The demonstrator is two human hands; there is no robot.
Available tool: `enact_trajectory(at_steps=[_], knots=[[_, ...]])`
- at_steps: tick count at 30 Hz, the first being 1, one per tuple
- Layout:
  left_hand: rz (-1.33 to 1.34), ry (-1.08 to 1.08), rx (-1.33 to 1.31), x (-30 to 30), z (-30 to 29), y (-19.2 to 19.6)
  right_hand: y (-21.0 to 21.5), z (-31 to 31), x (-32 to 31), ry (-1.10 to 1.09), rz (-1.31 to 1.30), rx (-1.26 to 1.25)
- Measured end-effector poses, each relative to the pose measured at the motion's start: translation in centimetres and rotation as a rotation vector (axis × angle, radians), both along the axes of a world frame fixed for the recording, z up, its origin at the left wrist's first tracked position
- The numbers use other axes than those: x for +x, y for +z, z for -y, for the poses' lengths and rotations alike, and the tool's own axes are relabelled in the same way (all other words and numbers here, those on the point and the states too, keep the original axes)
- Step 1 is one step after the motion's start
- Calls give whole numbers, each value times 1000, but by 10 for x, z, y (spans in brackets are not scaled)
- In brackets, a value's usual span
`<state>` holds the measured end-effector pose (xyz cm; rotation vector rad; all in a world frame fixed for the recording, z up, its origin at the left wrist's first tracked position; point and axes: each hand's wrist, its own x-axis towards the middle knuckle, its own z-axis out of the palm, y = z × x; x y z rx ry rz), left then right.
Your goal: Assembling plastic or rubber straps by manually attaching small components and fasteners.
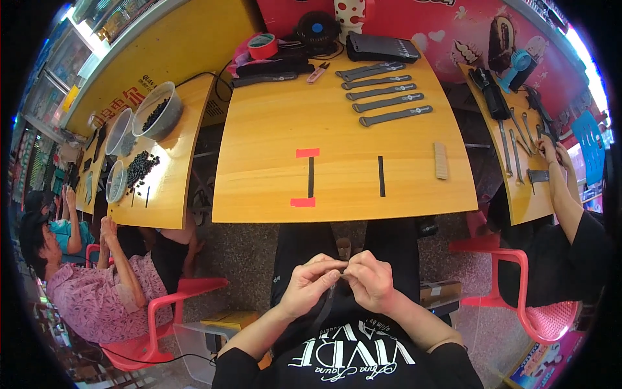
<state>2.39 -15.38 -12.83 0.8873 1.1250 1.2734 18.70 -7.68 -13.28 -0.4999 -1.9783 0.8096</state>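
Note:
My left hand (310, 285) and my right hand (372, 282) meet in front of my lap, below the near edge of the table, with fingers closed in a pinch. Between them they hold the end of a dark grey strap (326, 310), which hangs down over my black shirt. The fingers cover the pinched end, so its details are hidden. On the wooden table (259, 175) ahead, several grey straps (389, 100) with a ring or loop at the left end lie in a row at the far right.
Red tape (308, 153) and a black strip (381, 176) mark the tabletop; a beige ribbed strip (440, 161) lies right. Thread snips (317, 72), a tape roll (262, 45), a fan (317, 32) and a dark stack (382, 48) sit behind. People work at both side tables.

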Motion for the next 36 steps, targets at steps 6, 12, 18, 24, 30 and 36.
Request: enact_trajectory(at_steps=[6, 12, 18, 24, 30, 36], knots=[[127, -389, -172, -29, -17, 14, 14, 0, 2, 72, 76, 187], [40, -442, -354, -29, -19, 20, 15, 7, 4, 99, 165, 299], [-570, -317, 24, -16, -15, 28, 21, 13, 10, 40, 318, 661], [-111, -43, -378, -32, -11, 8, 13, 26, 9, 79, 73, 625], [23, -151, -273, -25, 3, 21, 15, 12, -3, -14, 82, 140], [155, -225, -329, -29, 8, 13, 19, 14, -9, 49, 161, 252]])
